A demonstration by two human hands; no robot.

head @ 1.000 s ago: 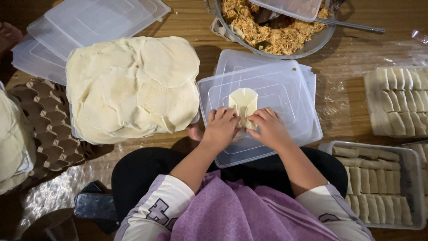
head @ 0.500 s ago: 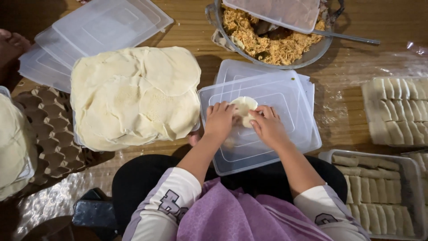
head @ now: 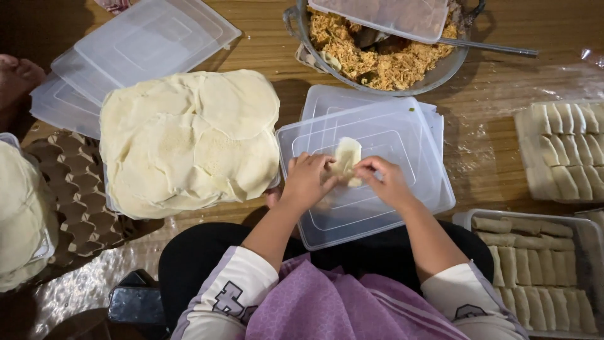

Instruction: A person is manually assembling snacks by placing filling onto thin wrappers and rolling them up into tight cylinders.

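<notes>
Head view looked straight down on both hands working one pale, soft wrapper (head: 345, 160), folded into a narrow upright strip on a clear plastic lid (head: 402, 135) that lay upside down on the wooden floor just ahead of the person's lap. Her left hand (head: 307, 179) pinched the strip's left edge with curled fingers, and her right hand (head: 390, 181) gripped its right edge, so both hands were closed on the wrapper and nearly met across it. To the left sat a thick, floppy stack of round wrappers (head: 189, 141), matte and cream-coloured, slumped over more clear lids (head: 145, 44). A dented metal basin (head: 434, 79) held shredded, orange-brown filling (head: 377, 60), with a flat plastic lid (head: 384, 16) tilted across its rim and a metal spoon handle (head: 491, 47) poking out to the right. Finished rolls (head: 563, 151), smooth and pale, lay in tight rows at the right, and more filled a clear tray (head: 535, 264) by her right knee. A brown egg carton (head: 69, 189) lay at the left. Compared with a second before, the wrapper had gone from a wider, open round to that narrow folded strip, and both hands had drawn closer over it.
</notes>
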